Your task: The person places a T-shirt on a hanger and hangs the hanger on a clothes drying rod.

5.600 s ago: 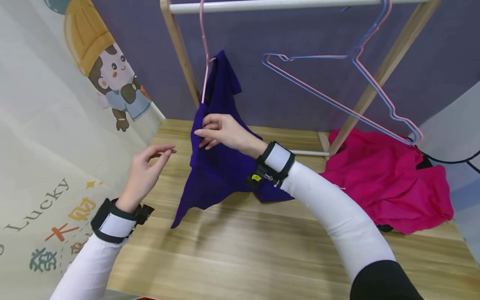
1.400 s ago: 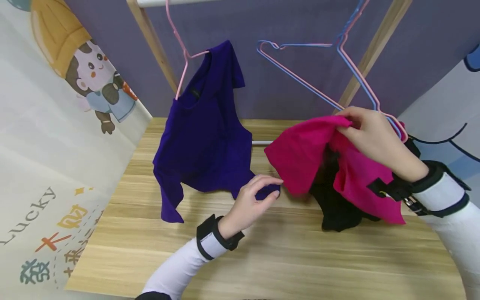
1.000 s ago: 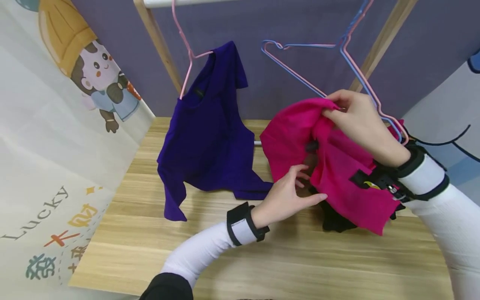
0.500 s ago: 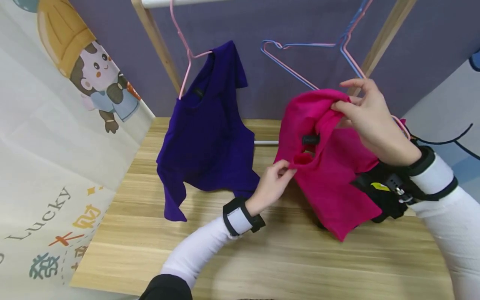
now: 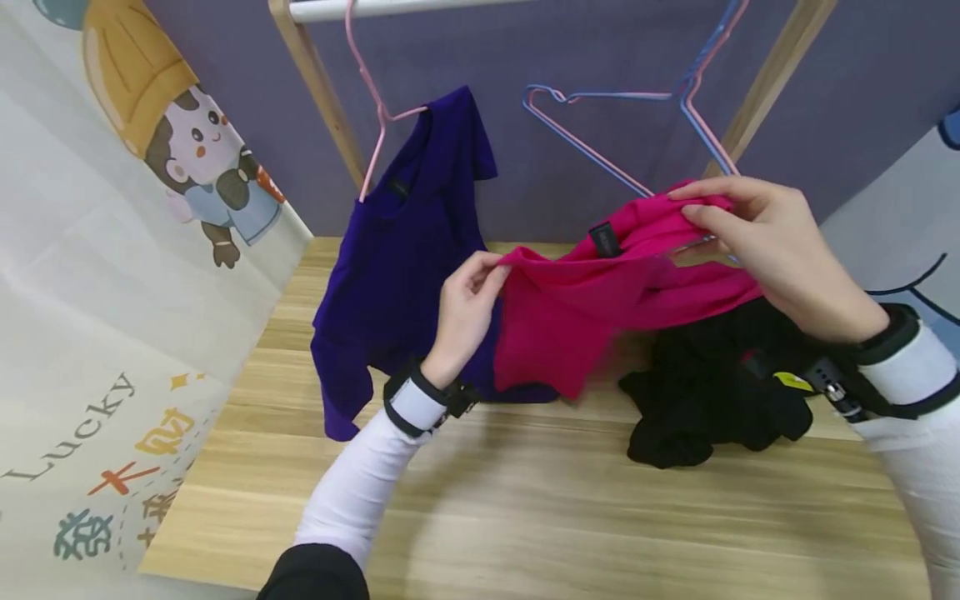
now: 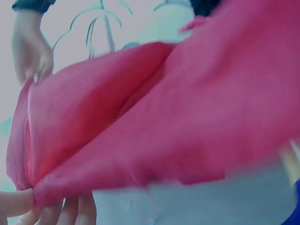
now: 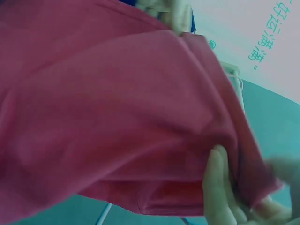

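Note:
A magenta T-shirt (image 5: 570, 304) hangs in the air, stretched between both hands in the head view. My left hand (image 5: 463, 312) pinches its edge at the left end. At the other end my right hand (image 5: 780, 250) grips bunched fabric between thumb and fingers. A black neck label (image 5: 604, 240) shows between them. Both wrist views are filled largely by the magenta cloth, with pinching fingers (image 6: 49, 213) at its lower left in the left wrist view. Behind my left hand, a purple T-shirt (image 5: 420, 250) hangs on a pink hanger (image 5: 381, 117).
Blue and pink hangers (image 5: 600, 158) hang close together on the right, partly behind the magenta shirt. A crumpled black garment (image 5: 697, 392) lies on the wooden table (image 5: 525, 500) below my right hand. The rack has a white rail (image 5: 405, 7) and wooden posts (image 5: 322, 92).
Earlier my right hand was at the purple T-shirt; since then it has lifted the magenta one. My left hand has taken its edge and drawn it leftward, uncovering the black garment.

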Demonstrator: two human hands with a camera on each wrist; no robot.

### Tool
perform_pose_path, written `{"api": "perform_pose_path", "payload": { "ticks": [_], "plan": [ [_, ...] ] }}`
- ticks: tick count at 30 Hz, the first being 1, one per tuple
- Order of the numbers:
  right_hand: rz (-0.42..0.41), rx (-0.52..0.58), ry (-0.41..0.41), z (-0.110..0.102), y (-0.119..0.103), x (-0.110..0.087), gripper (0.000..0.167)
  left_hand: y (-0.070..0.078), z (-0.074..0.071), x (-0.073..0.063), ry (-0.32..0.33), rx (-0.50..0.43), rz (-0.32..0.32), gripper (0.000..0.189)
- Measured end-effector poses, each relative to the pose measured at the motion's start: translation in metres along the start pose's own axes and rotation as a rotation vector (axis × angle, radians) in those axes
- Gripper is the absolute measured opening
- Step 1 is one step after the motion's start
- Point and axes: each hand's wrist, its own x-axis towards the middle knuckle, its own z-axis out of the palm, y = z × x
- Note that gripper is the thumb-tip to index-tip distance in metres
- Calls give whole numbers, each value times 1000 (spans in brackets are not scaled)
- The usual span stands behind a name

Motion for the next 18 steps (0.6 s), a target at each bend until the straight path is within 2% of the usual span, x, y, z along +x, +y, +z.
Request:
{"api": "perform_pose_path", "payload": {
  "ticks": [5,7,9,13,18],
  "plan": [
    [-15,-330,-25,-7,-8,-1,49,24,-19,26,63,81,100,14],
    [-31,-398,-9,-11,-10,-1,48,34,-25,35,79,111,141,14],
    [-87,-420,34,-13,-12,0,39,44,-30,43,84,137,172,14],
    [-236,-432,165,-14,-16,6,20,63,-38,58,85,150,192,15],
    [-394,-667,289,-26,-24,17,25,86,-46,78,78,151,220,13]
  ]
}}
